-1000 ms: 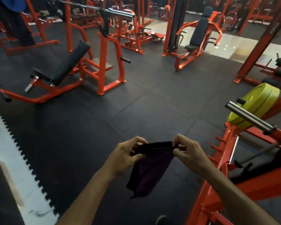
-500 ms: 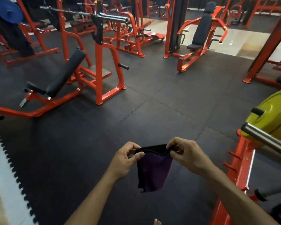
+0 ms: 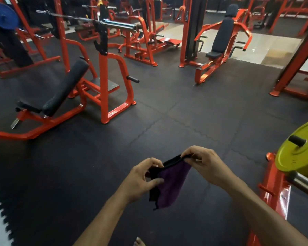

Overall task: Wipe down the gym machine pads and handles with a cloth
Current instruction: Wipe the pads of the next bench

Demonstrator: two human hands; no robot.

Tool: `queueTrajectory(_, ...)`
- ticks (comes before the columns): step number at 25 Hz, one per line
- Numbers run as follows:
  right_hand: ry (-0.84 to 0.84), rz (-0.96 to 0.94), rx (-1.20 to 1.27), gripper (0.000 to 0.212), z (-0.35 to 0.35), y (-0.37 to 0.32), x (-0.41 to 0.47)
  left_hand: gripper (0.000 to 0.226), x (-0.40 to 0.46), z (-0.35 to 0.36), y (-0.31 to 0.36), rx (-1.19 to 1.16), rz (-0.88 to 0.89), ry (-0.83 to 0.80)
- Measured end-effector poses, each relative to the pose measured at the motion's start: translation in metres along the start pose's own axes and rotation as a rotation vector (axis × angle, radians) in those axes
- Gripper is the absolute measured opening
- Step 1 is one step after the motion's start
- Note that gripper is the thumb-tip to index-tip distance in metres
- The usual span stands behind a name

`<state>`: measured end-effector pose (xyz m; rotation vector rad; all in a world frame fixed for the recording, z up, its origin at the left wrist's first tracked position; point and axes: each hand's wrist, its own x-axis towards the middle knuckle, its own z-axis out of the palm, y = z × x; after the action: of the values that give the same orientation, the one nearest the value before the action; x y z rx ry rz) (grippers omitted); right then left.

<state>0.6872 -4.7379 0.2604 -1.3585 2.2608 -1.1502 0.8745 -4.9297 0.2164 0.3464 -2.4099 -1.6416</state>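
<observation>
1. Black rubber floor mats (image 3: 176,110) covered the gym, their seams showing as jagged lines, with a pale tiled strip (image 3: 252,48) at the far right.
2. Orange-framed machines stood all around: an incline bench (image 3: 64,89) with a black pad at the left, and a barbell (image 3: 117,25) resting in the rack above it.
3. A blue weight plate (image 3: 3,15) hung at the top left corner.
4. Farther back, right of centre, a seated press machine (image 3: 220,41) had a black back pad and seat.
5. At the right edge, a yellow weight plate (image 3: 299,150) sat on an orange frame, above a steel bar (image 3: 304,183).
6. Both bare forearms reached forward from the bottom of the view, over the mats.
7. The left hand (image 3: 140,180) pinched the left part of the top edge of a cloth (image 3: 171,183), fingers curled round it.
8. The right hand (image 3: 204,166) pinched the same edge at its right end, held a little higher than the left.
9. The cloth hung in the air between the hands, purple with a black border, its lower corner drooping free.
10. It touched no machine; the nearest frame stood to its right.
11. A bare toe (image 3: 139,242) showed at the bottom edge.
</observation>
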Motion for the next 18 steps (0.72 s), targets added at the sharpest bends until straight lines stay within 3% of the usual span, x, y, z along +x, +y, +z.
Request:
queueTrajectory(2,-0.002,0.030,-0.024,0.014,-0.007,0.001,0.022,0.037,0.026,-0.009,-0.001,0.175,0.067,0.084)
queueTrajectory(4,-0.006,0.063,-0.069,0.013,-0.015,0.002,0.043,0.033,0.054,-0.023,-0.005,0.192,0.072,0.168)
queueTrajectory(7,0.066,0.078,-0.096,0.016,-0.026,0.009,0.066,0.015,0.092,-0.041,-0.006,-0.001,-0.005,0.110)
queueTrajectory(13,0.241,0.073,0.042,0.028,-0.052,0.010,0.098,0.013,0.145,-0.056,0.024,-0.394,0.032,0.083)
queueTrajectory(16,0.340,0.034,0.190,0.043,-0.080,0.002,0.127,0.014,0.178,-0.060,0.057,-0.477,0.071,0.153)
queueTrajectory(18,0.267,0.083,0.424,0.055,-0.097,0.003,0.145,0.018,0.201,-0.061,0.084,-0.514,0.125,0.173)
